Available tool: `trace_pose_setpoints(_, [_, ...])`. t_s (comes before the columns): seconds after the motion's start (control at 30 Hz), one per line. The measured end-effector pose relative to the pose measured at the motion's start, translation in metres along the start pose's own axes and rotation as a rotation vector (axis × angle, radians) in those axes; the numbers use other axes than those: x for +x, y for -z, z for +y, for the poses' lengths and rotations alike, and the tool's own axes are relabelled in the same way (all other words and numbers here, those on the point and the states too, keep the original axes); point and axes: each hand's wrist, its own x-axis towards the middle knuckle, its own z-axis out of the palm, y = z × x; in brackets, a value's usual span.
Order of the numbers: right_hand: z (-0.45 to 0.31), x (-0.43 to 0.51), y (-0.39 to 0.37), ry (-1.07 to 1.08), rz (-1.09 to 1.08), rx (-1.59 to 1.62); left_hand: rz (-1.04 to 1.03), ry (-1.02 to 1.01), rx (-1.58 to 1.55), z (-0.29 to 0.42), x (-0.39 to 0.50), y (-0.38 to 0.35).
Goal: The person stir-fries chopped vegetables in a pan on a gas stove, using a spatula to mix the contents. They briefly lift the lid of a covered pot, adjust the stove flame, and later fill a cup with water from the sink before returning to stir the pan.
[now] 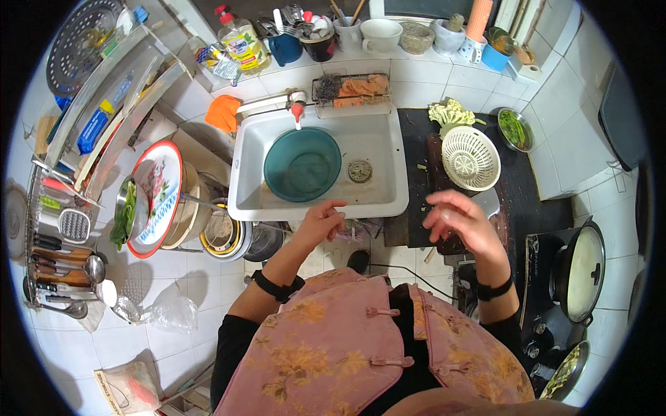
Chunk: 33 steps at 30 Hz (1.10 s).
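Note:
My left hand [320, 223] hangs at the front rim of the white sink [380, 209], index finger extended, holding nothing. In the basin a green plastic tub [303, 164] stands under the red-handled tap [297, 112], beside the drain strainer [359, 171]. To the right, my right hand [460, 221] is over the dark counter's front edge with spread fingers and nothing in it. Just beyond it lie a cutting board [435, 156] and a broad metal blade [488, 202], partly covered. A cream plastic colander [471, 158] rests on the board, with cauliflower [451, 115] behind.
A metal bowl of green vegetables [515, 130] stands at the counter's back right. On the right is a stove with a lidded wok [583, 273] and a pan of food [566, 372]. At left, an enamel basin [156, 200] and hanging utensils [67, 273] line the wall.

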Motion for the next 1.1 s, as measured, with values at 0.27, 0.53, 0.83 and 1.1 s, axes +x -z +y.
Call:
trace_pose_setpoints(0.27, [-0.036, 0.129, -0.02, 0.135, 0.071, 0.307, 0.059, -0.163, 0.1, 0.024, 0.042, 0.045])
trace_pose_setpoints(0.53, [-0.047, 0.322, -0.011, 0.103, 0.384, 0.389, 0.142, -0.16, 0.034, 0.035, 0.089, 0.13])
trace_pose_setpoints(0.83, [-0.048, 0.435, 0.021, 0.061, 0.725, 0.363, 0.149, -0.09, -0.086, 0.01, 0.101, 0.192])
trace_pose_setpoints(1.1, [0.004, 0.365, -0.007, 0.387, 0.883, 0.173, 0.16, -0.163, 0.053, 0.014, 0.132, 0.212])
